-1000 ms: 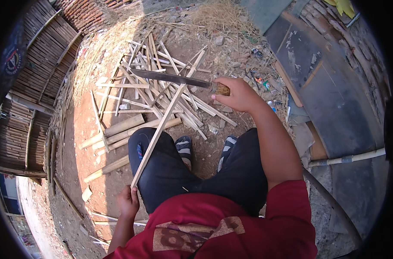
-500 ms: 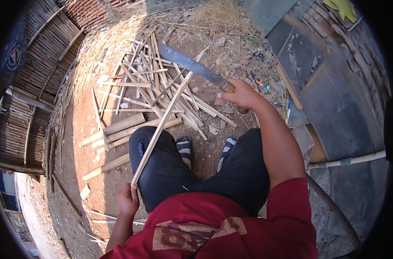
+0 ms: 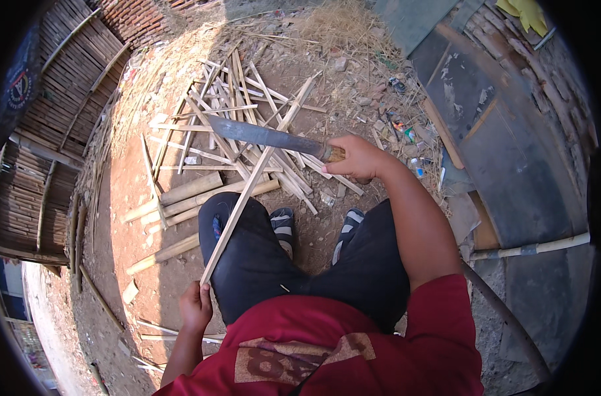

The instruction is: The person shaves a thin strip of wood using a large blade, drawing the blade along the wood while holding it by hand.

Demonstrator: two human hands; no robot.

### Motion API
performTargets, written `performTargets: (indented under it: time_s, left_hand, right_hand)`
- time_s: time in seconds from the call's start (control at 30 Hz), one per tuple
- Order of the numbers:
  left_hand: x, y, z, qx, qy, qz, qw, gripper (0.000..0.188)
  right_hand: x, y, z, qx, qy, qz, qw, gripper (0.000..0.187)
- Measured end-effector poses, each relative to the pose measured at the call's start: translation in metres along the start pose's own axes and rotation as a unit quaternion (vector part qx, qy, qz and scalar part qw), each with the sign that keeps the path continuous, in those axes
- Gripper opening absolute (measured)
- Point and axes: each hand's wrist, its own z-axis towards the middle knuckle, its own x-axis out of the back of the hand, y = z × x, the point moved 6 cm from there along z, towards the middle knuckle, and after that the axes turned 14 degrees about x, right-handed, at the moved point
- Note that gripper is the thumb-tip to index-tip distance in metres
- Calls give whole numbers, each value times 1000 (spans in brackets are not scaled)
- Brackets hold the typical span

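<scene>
Beside my left thigh, my left hand (image 3: 195,307) is closed on the near end of a long, pale bamboo strip (image 3: 237,210). The strip slants up across my left leg and away to the right, its far end over a pile of split strips. My right hand (image 3: 358,158) grips the wooden handle of a machete (image 3: 264,136), out in front of my right knee. Its broad grey blade points left and lies across the strip in this view; whether blade and strip touch I cannot tell. Under them, the pile of split bamboo strips (image 3: 175,127) lies criss-crossed on the ground.
Several uncut bamboo poles (image 3: 182,210) lie left of my left knee. Dark boards (image 3: 511,178) stand along the right, with a pale pole (image 3: 535,246) across them. Woven bamboo panels (image 3: 83,79) rise at the left. Straw (image 3: 333,26) and litter cover the far ground.
The machete has come down and toward me, its blade turning from a slant to nearly level across the strip. A loose strip in the pile has shifted. My left hand stays put.
</scene>
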Motion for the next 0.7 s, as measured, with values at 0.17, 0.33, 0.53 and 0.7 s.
performTargets:
  time_s: [0.17, 0.33, 0.53, 0.7]
  left_hand:
    - [-3, -13, 2, 9, 4, 27, 1000, 34]
    - [1, -2, -1, -6, 1, 17, 1000, 34]
    - [1, -3, 3, 1, 5, 24, 1000, 34]
    - [0, -8, 3, -1, 0, 36, 999, 34]
  right_hand:
    - [18, 8, -4, -117, 43, 96, 988, 54]
    - [6, -5, -4, -81, -10, 47, 996, 43]
    - [6, -5, -5, -77, -31, 5, 997, 47]
    - [3, -21, 6, -7, -24, -48, 999, 42]
